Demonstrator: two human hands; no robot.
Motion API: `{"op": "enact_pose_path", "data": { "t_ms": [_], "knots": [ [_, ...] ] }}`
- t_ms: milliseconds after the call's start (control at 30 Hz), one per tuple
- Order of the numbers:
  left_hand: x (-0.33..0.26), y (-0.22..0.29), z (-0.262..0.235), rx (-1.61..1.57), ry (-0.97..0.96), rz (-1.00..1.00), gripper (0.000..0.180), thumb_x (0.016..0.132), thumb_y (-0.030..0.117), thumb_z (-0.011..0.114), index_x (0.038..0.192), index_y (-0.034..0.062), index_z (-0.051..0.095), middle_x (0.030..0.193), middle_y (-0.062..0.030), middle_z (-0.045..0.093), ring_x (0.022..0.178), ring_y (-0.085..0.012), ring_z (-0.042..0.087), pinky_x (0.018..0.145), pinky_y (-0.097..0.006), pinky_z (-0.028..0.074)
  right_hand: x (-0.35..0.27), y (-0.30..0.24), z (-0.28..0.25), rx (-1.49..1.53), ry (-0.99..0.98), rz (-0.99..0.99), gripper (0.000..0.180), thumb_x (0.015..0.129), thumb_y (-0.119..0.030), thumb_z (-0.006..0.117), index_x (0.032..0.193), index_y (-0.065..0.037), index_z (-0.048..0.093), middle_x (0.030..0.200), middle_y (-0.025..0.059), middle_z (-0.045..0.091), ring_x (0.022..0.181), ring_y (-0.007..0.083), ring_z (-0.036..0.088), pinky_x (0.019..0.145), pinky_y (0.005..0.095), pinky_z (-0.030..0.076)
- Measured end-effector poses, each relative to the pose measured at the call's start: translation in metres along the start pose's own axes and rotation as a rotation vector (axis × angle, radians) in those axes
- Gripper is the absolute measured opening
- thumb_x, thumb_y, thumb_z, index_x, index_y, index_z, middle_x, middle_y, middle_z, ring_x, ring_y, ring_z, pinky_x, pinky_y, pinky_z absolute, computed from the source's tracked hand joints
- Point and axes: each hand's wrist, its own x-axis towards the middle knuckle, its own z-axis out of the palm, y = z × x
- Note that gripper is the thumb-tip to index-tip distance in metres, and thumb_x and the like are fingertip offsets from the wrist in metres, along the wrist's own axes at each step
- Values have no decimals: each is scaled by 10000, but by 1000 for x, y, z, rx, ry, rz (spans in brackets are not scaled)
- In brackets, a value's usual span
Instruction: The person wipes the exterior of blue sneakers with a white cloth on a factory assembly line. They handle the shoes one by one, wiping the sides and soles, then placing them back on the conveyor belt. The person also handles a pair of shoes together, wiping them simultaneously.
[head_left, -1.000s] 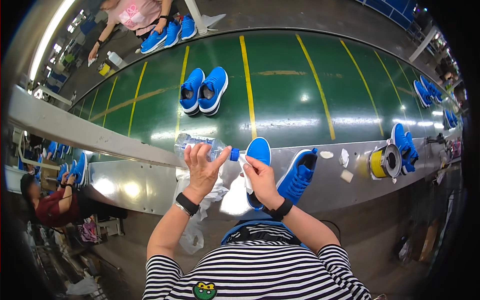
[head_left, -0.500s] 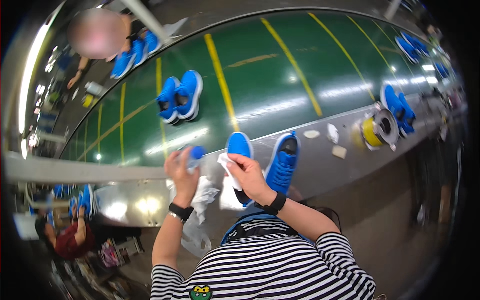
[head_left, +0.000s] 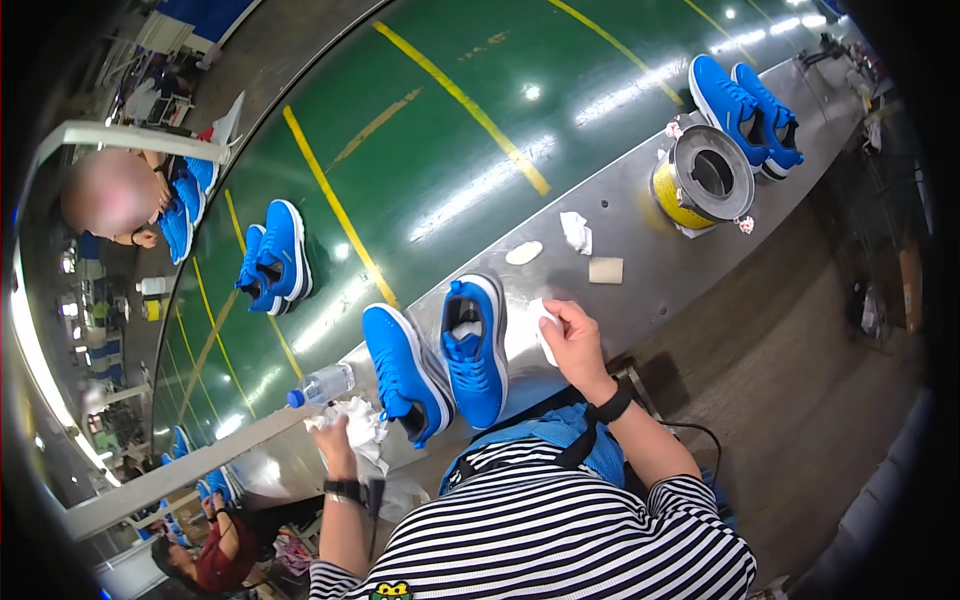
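One wide, head-worn fisheye view looks steeply down from close above the desk [head_left: 645, 305], with the belt [head_left: 430, 175] beyond it.

left grip [head_left: 329, 437]: partly hidden | right grip [head_left: 573, 343]: pinched | left forearm [head_left: 343, 535]: near-upright | right forearm [head_left: 652, 440]: slanting inward

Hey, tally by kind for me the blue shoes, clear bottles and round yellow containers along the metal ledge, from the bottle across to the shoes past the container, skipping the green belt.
Blue shoes: 4
Clear bottle: 1
Round yellow container: 1
Total: 6
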Motion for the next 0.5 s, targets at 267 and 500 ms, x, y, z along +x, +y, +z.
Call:
{"op": "enact_pose_path", "data": {
  "t_ms": [267, 500],
  "knots": [
    [-107, 203, 200, 614, -401, 777, 800, 648, 213, 744, 1275, -8, 300, 1273, -240, 341, 1175, -339, 371, 959, -370, 330, 32, 27, 1, -20, -70, 26, 196, 742, -28, 577, 936, -15, 604, 761, 96, 522, 650, 183, 510, 588, 279, 412],
    [-49, 184, 230, 391, -825, 275, 594, 696, 199, 702, 1230, 92, 465, 929, -151, 611, 852, -218, 591, 773, -304, 468, 44, 17, 0, 37, -120, 24, 208, 741, -4, 557, 943, -25, 602, 818, 109, 517, 710, 206, 522, 589, 282, 424]
  ]
}}
